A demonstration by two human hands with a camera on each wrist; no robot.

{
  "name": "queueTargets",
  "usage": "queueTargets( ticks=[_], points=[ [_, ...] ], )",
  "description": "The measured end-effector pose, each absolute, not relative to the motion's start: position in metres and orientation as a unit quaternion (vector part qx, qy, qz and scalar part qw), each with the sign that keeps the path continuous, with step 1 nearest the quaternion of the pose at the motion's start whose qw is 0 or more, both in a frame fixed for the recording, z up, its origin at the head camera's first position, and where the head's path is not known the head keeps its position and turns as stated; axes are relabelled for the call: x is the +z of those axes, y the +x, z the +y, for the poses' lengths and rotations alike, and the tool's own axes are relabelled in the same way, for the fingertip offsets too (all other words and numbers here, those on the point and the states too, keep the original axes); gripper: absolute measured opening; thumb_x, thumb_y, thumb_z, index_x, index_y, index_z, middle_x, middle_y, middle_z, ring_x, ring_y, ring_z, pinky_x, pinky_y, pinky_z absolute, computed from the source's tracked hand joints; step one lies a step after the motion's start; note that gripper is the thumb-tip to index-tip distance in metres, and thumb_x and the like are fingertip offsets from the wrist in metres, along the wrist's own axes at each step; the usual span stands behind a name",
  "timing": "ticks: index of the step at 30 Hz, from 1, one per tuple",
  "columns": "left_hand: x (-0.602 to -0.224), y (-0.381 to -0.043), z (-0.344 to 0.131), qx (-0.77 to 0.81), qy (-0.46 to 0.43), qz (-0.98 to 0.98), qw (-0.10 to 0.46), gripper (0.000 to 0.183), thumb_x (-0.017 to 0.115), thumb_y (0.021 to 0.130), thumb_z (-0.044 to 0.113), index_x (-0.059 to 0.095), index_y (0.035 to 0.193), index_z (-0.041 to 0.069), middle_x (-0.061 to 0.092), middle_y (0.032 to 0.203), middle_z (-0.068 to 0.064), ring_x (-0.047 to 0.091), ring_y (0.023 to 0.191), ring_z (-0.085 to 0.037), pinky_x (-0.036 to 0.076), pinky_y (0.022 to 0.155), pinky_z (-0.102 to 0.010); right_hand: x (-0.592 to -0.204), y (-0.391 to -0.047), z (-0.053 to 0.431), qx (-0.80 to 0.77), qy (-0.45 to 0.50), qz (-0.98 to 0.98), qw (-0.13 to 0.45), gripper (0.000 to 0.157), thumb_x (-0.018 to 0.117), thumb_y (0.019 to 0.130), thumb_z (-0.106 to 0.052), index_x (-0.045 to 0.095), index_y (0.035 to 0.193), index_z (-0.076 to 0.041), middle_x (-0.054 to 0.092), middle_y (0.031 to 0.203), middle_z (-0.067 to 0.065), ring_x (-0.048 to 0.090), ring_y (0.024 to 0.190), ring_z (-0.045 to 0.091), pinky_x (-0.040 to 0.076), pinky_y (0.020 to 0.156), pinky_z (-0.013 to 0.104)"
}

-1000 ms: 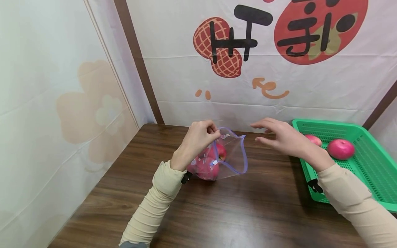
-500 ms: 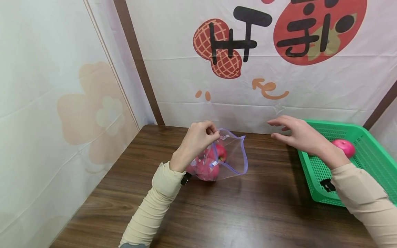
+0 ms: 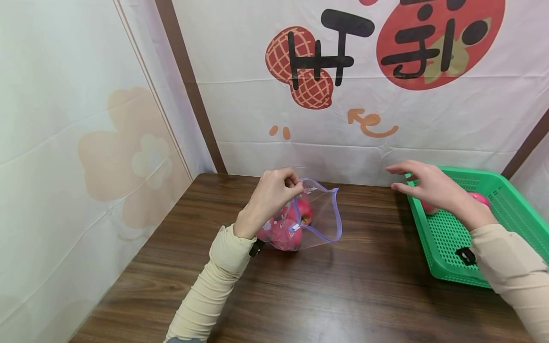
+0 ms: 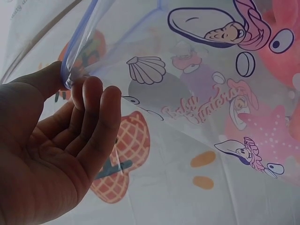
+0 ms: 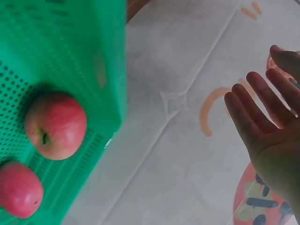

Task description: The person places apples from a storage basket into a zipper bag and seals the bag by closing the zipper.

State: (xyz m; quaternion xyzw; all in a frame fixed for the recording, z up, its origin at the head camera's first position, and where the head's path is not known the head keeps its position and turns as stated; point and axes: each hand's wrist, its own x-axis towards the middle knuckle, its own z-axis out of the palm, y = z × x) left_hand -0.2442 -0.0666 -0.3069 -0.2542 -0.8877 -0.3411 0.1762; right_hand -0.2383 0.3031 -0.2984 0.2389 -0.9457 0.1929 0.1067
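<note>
My left hand [image 3: 274, 190] pinches the purple zip edge of a clear printed zip bag [image 3: 321, 216] between thumb and fingertips. The bag's mouth gapes toward the right. Red apples [image 3: 286, 233] lie inside it, low on its left side; part of them is hidden behind my wrist. In the left wrist view, shell and starfish prints cover the clear film [image 4: 187, 93]. My right hand [image 3: 433, 188] is in the air over the near-left rim of a green basket [image 3: 437, 271], fingers loosely extended and holding nothing. Two apples [image 5: 56, 125] show in the basket in the right wrist view.
A dark wooden table [image 3: 364, 295] carries the bag and the basket. Behind it hangs a white printed curtain [image 3: 240, 95], and another white sheet [image 3: 64, 190] closes off the left side.
My right hand has moved right, away from the bag's mouth to the basket, with nothing in it. My left hand and the bag have stayed nearly still.
</note>
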Motion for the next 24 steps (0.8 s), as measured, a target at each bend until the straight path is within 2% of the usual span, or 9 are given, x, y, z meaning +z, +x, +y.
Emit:
queueTargets(
  ticks=[5,15,24],
  points=[
    [-0.307,-0.243,-0.067,-0.341,-0.255,-0.887,0.178,0.009,0.064,0.081,0.012,0.067,0.073,0.014,0.059,0.063,0.005,0.051,0.059,-0.008,0.042,0.056,-0.022,-0.305,-0.244,0.315,0.192,0.229,-0.949,0.101,0.047,0.071,0.091,-0.021,0.059,0.132,-0.002,0.062,0.129,0.02,0.06,0.112,0.038,0.051,0.092,0.055],
    [-0.306,-0.241,-0.068,-0.344,-0.254,-0.887,0.175,0.009,0.063,0.08,0.011,0.066,0.073,0.014,0.059,0.064,0.005,0.051,0.059,-0.008,0.042,0.056,-0.022,-0.311,-0.256,0.339,0.184,0.181,-0.964,0.058,0.052,0.067,0.094,-0.027,0.054,0.137,0.0,0.056,0.136,0.024,0.053,0.123,0.043,0.046,0.096,0.06],
    [-0.307,-0.241,-0.068,-0.345,-0.256,-0.886,0.175,0.009,0.063,0.081,0.011,0.065,0.073,0.014,0.058,0.065,0.005,0.05,0.059,-0.008,0.042,0.057,-0.021,-0.324,-0.265,0.366,0.195,0.156,-0.968,0.03,0.054,0.065,0.095,-0.024,0.05,0.139,0.004,0.05,0.14,0.029,0.046,0.126,0.047,0.041,0.097,0.065]
  ],
)
